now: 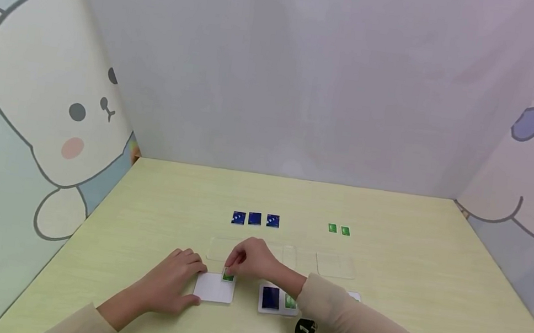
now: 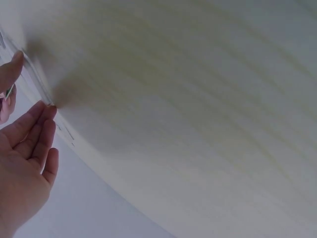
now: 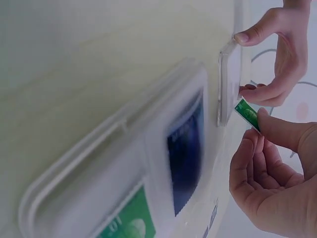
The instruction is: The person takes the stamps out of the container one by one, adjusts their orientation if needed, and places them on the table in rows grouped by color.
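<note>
My right hand (image 1: pixel 254 259) pinches a small green stamp (image 3: pixel 248 115) between thumb and fingertips. In the head view the stamp overlaps the upper right corner of a white card (image 1: pixel 213 288). My left hand (image 1: pixel 172 282) lies at that card's left side, thumb near the lower corner and fingers near the upper one. Its fingers look fairly straight in the left wrist view. To the right lies a second white card (image 1: pixel 277 312), bearing a dark blue stamp (image 1: pixel 271 298) and a green stamp (image 1: pixel 290 301).
Three blue stamps (image 1: pixel 254 219) and two green stamps (image 1: pixel 346 231) lie farther back on the table (image 1: pixel 184 189). Clear plastic pieces (image 1: pixel 336 265) lie before them. Beneath my right sleeve are a small black object (image 1: pixel 305 329) and the edge of another white card (image 1: pixel 355 295).
</note>
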Demonstrator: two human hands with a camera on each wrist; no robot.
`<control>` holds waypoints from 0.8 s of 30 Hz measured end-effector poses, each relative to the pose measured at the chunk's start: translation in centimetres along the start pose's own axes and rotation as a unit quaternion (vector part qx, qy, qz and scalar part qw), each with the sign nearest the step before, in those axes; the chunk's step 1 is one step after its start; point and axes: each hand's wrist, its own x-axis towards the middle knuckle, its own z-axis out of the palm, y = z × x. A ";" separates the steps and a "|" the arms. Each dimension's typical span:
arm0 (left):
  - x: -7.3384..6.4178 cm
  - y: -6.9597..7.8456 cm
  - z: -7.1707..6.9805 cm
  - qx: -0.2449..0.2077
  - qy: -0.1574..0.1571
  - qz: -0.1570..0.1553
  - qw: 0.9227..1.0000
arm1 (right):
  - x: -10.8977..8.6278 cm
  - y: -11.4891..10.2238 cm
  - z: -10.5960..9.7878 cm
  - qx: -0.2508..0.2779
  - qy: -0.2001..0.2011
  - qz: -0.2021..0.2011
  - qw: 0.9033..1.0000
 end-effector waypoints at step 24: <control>0.1 0.0 -0.7 -0.006 -0.010 0.008 1.000 | 0.0 1.1 -2.2 0.005 0.017 0.032 0.999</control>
